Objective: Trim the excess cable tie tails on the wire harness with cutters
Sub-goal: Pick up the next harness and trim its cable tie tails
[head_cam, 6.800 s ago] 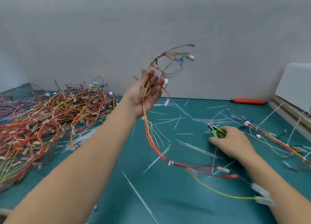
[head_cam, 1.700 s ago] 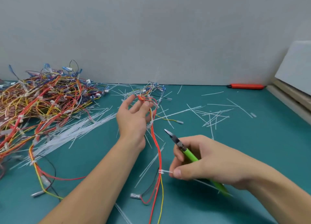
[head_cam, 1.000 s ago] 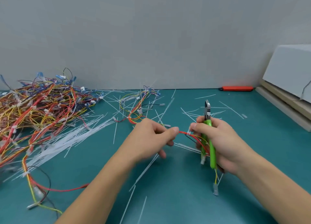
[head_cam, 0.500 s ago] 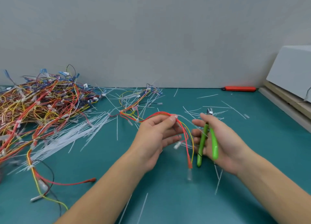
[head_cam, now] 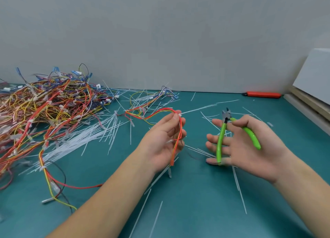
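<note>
My left hand [head_cam: 163, 141] holds a red, orange and yellow wire harness [head_cam: 155, 113] at the middle of the table, with the wires draped over its fingertips and hanging down across the palm. A long white cable tie tail [head_cam: 198, 109] sticks out to the right from the harness at my fingertips. My right hand [head_cam: 244, 146], palm up, holds green-handled cutters [head_cam: 221, 136] with the handles spread and the jaws pointing away. The cutter jaws sit a short way right of the tie tail and do not touch it.
A large tangled pile of wire harnesses [head_cam: 41, 109] covers the left of the teal table [head_cam: 196, 202]. Cut white tie tails [head_cam: 85, 137] lie scattered around. A red tool [head_cam: 261, 94] lies by the back wall. A white box [head_cam: 314, 77] stands on boards at the right edge.
Both hands have moved apart and turned more palm-up. The cutter handles have spread wider in my right hand. The harness end now hangs lower from my left hand.
</note>
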`<state>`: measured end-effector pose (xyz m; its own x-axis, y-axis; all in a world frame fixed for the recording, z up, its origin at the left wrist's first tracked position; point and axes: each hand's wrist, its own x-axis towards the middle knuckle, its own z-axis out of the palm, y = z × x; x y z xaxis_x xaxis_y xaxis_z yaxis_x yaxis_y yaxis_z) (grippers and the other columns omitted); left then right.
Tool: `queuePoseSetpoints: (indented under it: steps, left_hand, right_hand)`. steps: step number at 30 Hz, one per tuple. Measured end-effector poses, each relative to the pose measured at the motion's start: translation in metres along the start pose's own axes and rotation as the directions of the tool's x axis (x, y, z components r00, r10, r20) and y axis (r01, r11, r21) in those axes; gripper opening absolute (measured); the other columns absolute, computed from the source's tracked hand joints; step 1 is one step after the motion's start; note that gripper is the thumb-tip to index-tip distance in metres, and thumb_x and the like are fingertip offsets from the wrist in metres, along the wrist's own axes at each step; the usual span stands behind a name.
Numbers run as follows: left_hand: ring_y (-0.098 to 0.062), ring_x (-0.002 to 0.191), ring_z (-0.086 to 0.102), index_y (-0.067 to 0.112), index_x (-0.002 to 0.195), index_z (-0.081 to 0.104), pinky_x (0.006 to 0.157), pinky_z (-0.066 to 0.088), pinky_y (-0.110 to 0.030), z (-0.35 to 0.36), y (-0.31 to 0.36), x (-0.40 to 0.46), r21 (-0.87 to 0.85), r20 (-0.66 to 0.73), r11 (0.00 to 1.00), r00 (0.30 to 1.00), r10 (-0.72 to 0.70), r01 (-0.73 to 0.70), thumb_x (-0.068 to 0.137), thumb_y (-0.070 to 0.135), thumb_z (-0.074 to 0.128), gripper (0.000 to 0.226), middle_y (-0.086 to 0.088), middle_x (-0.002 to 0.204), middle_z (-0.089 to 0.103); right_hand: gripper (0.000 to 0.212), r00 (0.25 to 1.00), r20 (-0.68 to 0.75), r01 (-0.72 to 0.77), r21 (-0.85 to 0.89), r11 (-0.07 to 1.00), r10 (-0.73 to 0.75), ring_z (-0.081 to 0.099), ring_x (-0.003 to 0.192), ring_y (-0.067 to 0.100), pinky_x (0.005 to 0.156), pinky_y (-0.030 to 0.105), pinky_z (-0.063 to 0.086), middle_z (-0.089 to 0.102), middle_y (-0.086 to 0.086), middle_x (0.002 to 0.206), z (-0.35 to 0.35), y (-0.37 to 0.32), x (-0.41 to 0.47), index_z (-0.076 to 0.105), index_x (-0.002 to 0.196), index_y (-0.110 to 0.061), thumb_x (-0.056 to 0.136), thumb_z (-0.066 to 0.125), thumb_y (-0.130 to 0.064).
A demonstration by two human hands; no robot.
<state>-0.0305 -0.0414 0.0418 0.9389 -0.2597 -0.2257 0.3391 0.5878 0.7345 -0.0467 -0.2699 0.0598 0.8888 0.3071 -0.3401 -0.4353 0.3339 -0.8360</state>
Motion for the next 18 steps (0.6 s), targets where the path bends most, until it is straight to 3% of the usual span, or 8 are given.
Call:
queuePoseSetpoints:
  steps: [1, 3, 5, 6, 8, 12, 18]
  left_hand:
    - [-0.011, 0.061, 0.060, 0.025, 0.110, 0.072, 0.058, 0.053, -0.026, -0.001, 0.000, 0.000, -0.001, 0.001, 1.000, 1.000, 0.006, -0.006, 0.096, 0.024, 0.068, 0.015, 0.003, 0.087, 0.069]
    - [-0.012, 0.060, 0.060, 0.023, 0.108, 0.074, 0.066, 0.061, -0.037, -0.002, 0.003, 0.001, -0.034, 0.001, 0.999, 1.000, 0.020, -0.020, 0.095, 0.022, 0.068, 0.015, 0.002, 0.085, 0.069]
    - [-0.010, 0.059, 0.061, 0.021, 0.106, 0.074, 0.057, 0.060, -0.030, -0.003, 0.006, 0.001, -0.037, -0.013, 0.999, 0.999, 0.033, -0.033, 0.094, 0.022, 0.068, 0.014, 0.002, 0.085, 0.070]
    - [-0.009, 0.058, 0.062, 0.020, 0.103, 0.075, 0.051, 0.056, -0.024, -0.003, 0.006, 0.001, -0.024, -0.027, 0.999, 0.999, 0.035, -0.035, 0.092, 0.023, 0.070, 0.013, 0.003, 0.085, 0.071]
    - [-0.006, 0.057, 0.061, 0.015, 0.095, 0.078, 0.045, 0.051, -0.018, -0.003, 0.007, 0.001, 0.003, -0.046, 1.000, 0.999, 0.029, -0.028, 0.087, 0.027, 0.073, 0.015, 0.002, 0.078, 0.068]
    - [-0.006, 0.056, 0.060, 0.008, 0.092, 0.078, 0.045, 0.050, -0.016, -0.002, 0.005, 0.000, 0.001, -0.016, 1.000, 1.000, -0.018, 0.018, 0.083, 0.027, 0.074, 0.022, 0.000, 0.072, 0.064]
    - [-0.005, 0.056, 0.059, 0.016, 0.082, 0.082, 0.045, 0.048, -0.016, -0.001, 0.001, -0.002, 0.033, 0.076, 0.998, 0.995, -0.062, 0.060, 0.085, 0.027, 0.074, 0.014, 0.004, 0.073, 0.063]
  right_hand:
    - [0.052, 0.999, 0.021, 0.034, -0.053, 0.998, -0.032, 0.068, 0.095, 0.037, 0.097, 0.069, 0.050, 0.066, 0.019, 0.104, 0.002, 0.000, -0.001, 0.065, 0.136, -0.031, 0.085, 0.056, -0.035]
    - [0.051, 0.989, 0.030, 0.149, -0.315, 0.937, -0.147, 0.062, 0.082, 0.024, 0.083, 0.060, 0.059, 0.064, 0.011, 0.094, 0.007, 0.003, -0.005, 0.065, 0.131, -0.047, 0.082, 0.056, -0.036]
    - [0.054, 0.953, 0.033, 0.234, -0.710, 0.664, -0.302, 0.054, 0.074, 0.014, 0.074, 0.046, 0.056, 0.059, 0.005, 0.089, 0.011, 0.008, -0.006, 0.058, 0.127, -0.062, 0.076, 0.058, -0.045]
    - [0.054, 0.946, 0.078, 0.239, -0.824, 0.514, -0.316, 0.050, 0.073, 0.013, 0.073, 0.044, 0.051, 0.058, 0.007, 0.090, 0.013, 0.012, -0.005, 0.054, 0.127, -0.064, 0.074, 0.057, -0.051]
    - [0.048, 0.955, 0.118, 0.232, -0.869, 0.438, -0.271, 0.047, 0.073, 0.017, 0.074, 0.050, 0.046, 0.057, 0.013, 0.097, 0.018, 0.020, -0.004, 0.055, 0.121, -0.058, 0.073, 0.055, -0.059]
    - [0.039, 0.943, 0.129, 0.245, -0.895, 0.373, -0.308, 0.059, 0.089, 0.027, 0.089, 0.051, 0.051, 0.065, 0.003, 0.098, 0.020, 0.029, -0.002, 0.057, 0.108, -0.051, 0.072, 0.053, -0.065]
    - [0.033, 0.923, 0.167, 0.293, -0.888, 0.354, -0.346, 0.061, 0.093, 0.022, 0.094, 0.049, 0.051, 0.066, 0.002, 0.099, 0.020, 0.032, 0.001, 0.058, 0.106, -0.044, 0.077, 0.056, -0.058]
